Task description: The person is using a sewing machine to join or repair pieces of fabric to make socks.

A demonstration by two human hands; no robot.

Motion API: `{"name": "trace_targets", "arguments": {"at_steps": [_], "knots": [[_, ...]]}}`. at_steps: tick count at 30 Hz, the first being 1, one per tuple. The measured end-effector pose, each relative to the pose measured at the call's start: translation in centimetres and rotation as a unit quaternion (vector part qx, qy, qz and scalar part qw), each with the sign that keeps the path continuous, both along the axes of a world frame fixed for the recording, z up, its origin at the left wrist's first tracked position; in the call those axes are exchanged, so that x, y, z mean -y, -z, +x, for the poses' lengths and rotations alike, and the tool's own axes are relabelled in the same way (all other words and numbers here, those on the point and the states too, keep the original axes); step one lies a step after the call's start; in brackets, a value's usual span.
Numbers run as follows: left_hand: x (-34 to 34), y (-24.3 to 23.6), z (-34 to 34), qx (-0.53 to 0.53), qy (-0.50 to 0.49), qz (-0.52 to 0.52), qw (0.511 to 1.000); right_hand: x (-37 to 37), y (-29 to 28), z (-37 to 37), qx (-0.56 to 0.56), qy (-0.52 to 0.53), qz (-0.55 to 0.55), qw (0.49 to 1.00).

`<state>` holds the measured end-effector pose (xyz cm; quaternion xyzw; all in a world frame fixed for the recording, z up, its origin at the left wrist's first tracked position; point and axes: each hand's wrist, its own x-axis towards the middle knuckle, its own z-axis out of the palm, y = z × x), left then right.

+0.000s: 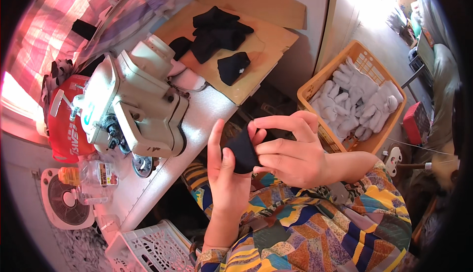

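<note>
A small piece of black fabric (242, 149) is held between my two hands, over my lap. My left hand (225, 181) has its thumb on the near face of the fabric, with the index finger raised beside it. On the other side, my right hand (295, 156) pinches the fabric's upper edge and right side between bent fingers. More black fabric pieces (217, 33) lie in a loose pile on a cardboard sheet (276, 50). One separate black piece (232, 69) with a small white spot rests closer to me. A cream sewing machine (148, 109) stands on the table to the left.
An orange plastic crate (315, 82) full of white gloves (352, 94) stands to the right. Left of the machine are a red bag (69, 119), a clear plastic bottle (96, 183) and a fan (66, 198). A white basket (152, 245) sits below the table's near edge (157, 185).
</note>
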<state>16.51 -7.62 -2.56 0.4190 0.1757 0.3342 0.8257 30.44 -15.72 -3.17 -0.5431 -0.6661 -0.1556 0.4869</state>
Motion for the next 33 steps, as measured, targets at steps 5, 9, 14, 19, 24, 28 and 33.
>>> {"name": "trace_targets", "arguments": {"at_steps": [5,9,14,19,24,28,33], "knots": [[-2.4,0.5,-1.1,0.172,0.053,-0.150,0.972,-0.1,-0.2,-0.2,-0.006,-0.033,-0.028,0.999],[-3.8,-0.1,-1.8,0.211,0.053,-0.182,0.959,-0.6,0.1,-0.2,0.025,-0.072,-0.057,0.995],[-3.4,1.0,-1.9,0.229,0.053,-0.127,0.964,-0.9,0.4,0.6,-0.025,-0.135,-0.128,0.982],[-2.5,1.6,-2.1,0.238,0.080,-0.096,0.963,-1.9,2.2,1.6,-0.100,-0.241,-0.154,0.953],[-1.5,2.4,-2.6,0.090,0.108,-0.076,0.987,2.6,2.0,6.3,-0.487,-0.345,-0.262,0.759],[0.7,0.8,-4.4,-0.055,0.150,0.282,0.946,7.0,5.2,12.6,-0.654,-0.286,-0.151,0.684],[2.4,-2.0,-4.7,0.344,0.524,0.277,0.729,8.3,13.8,17.4,-0.465,0.082,-0.306,0.827]]}}
